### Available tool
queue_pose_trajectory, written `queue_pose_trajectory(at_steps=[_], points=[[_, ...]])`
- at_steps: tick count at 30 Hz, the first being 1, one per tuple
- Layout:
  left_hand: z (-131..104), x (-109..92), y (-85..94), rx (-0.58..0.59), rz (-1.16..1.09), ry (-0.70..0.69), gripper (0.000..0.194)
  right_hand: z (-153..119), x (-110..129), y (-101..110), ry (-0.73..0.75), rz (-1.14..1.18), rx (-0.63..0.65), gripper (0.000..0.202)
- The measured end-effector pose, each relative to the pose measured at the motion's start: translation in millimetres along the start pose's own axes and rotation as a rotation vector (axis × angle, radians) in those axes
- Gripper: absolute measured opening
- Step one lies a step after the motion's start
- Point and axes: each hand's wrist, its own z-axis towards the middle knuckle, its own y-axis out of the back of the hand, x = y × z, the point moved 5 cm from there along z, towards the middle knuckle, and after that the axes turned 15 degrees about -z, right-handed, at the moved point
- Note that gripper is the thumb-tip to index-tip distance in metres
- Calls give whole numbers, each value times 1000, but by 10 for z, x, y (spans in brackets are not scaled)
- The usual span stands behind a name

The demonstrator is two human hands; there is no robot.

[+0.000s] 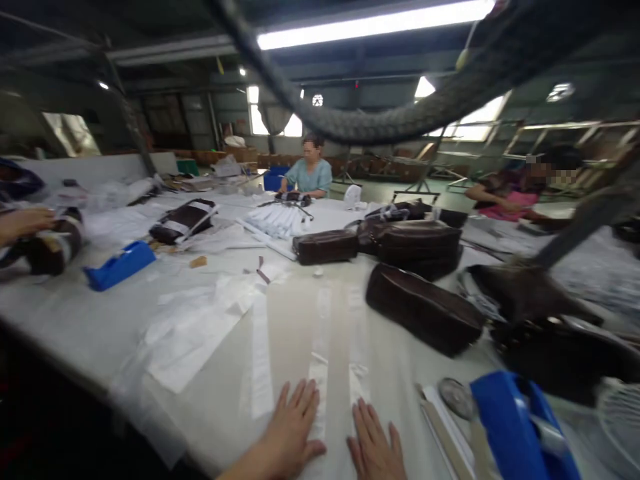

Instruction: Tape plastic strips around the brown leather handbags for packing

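Note:
My left hand (291,430) lies flat with its fingers spread, over the lower end of a white strip (321,333) on the table. Beside it, my right hand (375,440) rests palm down, fingers stretched out, at the near end of a second white strip (356,333). Neither hand grips anything. A third white strip (261,353) runs along the left, apart from my hands. To the left of the strips spread thin white sheets (200,327), crumpled in places. A dark brown leather bag (425,308) lies to the right.
Blue tape dispensers stand at right (523,427) and left (120,265). More brown bags (415,243) sit farther back. A co-worker (309,170) sits across the table, another person (520,193) at right. At the left edge, someone's hand (25,223) touches a wrapped bag. A dark cable hangs overhead.

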Motion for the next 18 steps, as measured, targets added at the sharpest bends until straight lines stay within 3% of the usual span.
queue_pose_trajectory(at_steps=[9, 18], points=[[-134, 93, -198, 3, 233, -38, 83, -93, 234, 156, 11, -58, 90, 49], [-148, 126, -96, -37, 309, -51, 79, -147, 426, 270, -150, -47, 109, 49]])
